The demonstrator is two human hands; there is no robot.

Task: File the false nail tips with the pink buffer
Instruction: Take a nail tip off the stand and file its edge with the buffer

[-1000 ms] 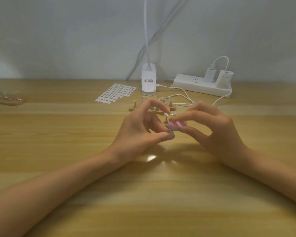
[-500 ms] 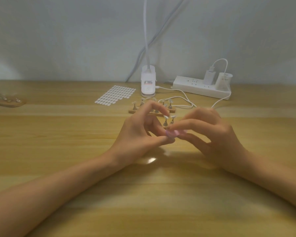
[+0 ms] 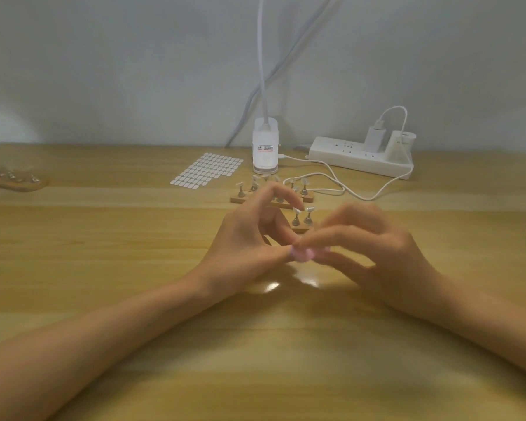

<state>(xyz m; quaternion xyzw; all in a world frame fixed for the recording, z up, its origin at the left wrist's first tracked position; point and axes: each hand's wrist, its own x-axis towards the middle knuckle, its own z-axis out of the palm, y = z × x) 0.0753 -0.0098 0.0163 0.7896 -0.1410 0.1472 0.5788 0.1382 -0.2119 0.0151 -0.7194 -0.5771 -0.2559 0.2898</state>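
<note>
Filing looks underway: right hand (image 3: pixel 386 253) pinches pink buffer (image 3: pixel 302 254), left hand (image 3: pixel 243 247) pinches a hidden nail tip, presumably. Next, light even strokes

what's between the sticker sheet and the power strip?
Head view: the white lamp base stands between sticker sheet and power strip, its white cable trailing alongside.

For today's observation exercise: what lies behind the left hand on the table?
Wooden stands carrying nail tips. The left hand covers part of the rows, so the full count is hidden.
</note>
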